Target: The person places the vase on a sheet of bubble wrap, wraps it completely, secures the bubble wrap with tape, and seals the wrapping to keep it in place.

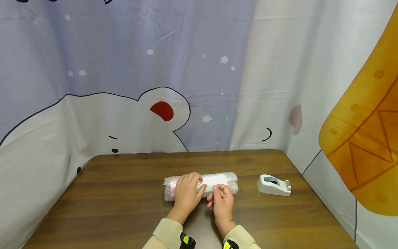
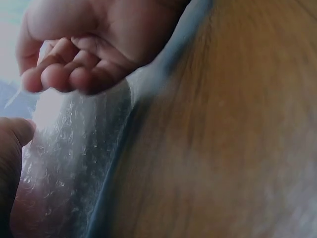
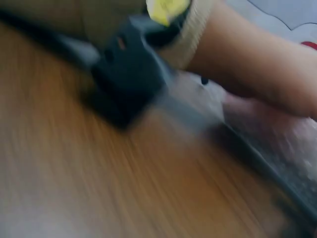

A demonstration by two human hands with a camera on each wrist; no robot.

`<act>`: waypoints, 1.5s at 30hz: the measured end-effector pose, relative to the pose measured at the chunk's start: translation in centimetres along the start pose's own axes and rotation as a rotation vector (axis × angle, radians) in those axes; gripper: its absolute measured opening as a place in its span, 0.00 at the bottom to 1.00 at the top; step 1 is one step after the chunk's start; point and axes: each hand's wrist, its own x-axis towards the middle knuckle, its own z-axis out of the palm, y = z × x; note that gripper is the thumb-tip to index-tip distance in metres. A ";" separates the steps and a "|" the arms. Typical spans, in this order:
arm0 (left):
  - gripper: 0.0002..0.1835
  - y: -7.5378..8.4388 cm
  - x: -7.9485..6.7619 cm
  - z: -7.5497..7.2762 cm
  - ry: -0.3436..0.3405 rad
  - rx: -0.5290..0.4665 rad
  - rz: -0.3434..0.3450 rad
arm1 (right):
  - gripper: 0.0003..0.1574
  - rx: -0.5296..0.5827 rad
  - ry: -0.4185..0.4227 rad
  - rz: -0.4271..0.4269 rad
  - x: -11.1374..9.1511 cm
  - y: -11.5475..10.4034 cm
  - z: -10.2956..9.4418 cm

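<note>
A roll of clear bubble wrap (image 1: 231, 181) lies across the table, with a white patch on its top and a pinkish tint showing through near its left end. My left hand (image 1: 186, 192) rests on the left part of the roll, fingers over the top and thumb pointing right. At the roll's near side, my right hand (image 1: 223, 204) has its thumb and index finger together. The left wrist view shows its other fingers curled, and a thin clear strip (image 2: 13, 99) by the fingertips. In the right wrist view the roll (image 3: 282, 129) is partly visible behind the left forearm.
A white tape dispenser (image 1: 273, 185) with a bluish tape roll stands right of the bubble wrap. The brown wooden table (image 1: 124, 214) ends at a printed curtain (image 1: 205, 79) behind and at the sides. Black straps with cameras (image 1: 187, 241) are on both wrists.
</note>
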 end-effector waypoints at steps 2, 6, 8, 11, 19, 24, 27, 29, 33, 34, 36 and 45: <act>0.13 0.0 0.0 0.1 -0.004 0.006 -0.008 | 0.13 0.017 0.029 0.028 -0.3 0.1 0.7; 0.14 -0.1 0.0 0.1 -0.023 0.008 -0.021 | 0.13 0.063 0.064 0.070 -0.6 0.4 1.8; 0.14 -0.1 0.0 0.1 -0.029 0.010 -0.017 | 0.13 0.082 0.069 0.079 -0.7 0.4 2.2; 0.13 -0.2 0.0 0.1 -0.027 0.005 0.000 | 0.14 0.104 0.076 0.083 -0.8 0.5 2.5; 0.09 -0.4 -0.2 0.3 -0.013 -0.016 0.037 | 0.14 0.106 0.092 0.104 -1.2 0.4 2.6; 0.06 -0.5 -0.3 0.3 0.023 -0.039 0.063 | 0.15 0.095 0.079 0.115 -1.4 0.3 2.5; 0.08 -0.5 -0.2 0.3 0.041 -0.052 0.071 | 0.15 0.089 0.067 0.141 -1.6 0.1 2.4; 0.08 -0.5 -0.1 0.3 0.048 -0.053 0.075 | 0.15 0.078 0.057 0.163 -1.7 -0.1 2.2; 0.09 -0.4 0.0 0.3 0.036 -0.051 0.065 | 0.15 0.056 0.044 0.204 -1.8 -0.3 1.8; 0.10 -0.4 0.0 0.3 0.032 -0.052 0.060 | 0.15 0.049 0.042 0.213 -1.8 -0.4 1.7; 0.10 -0.5 0.1 0.3 0.017 -0.055 0.047 | 0.15 0.029 0.035 0.230 -1.9 -0.5 1.5; 0.11 -0.5 0.1 0.2 -0.019 -0.054 0.037 | 0.16 -0.042 -0.041 0.295 -2.3 -1.0 0.5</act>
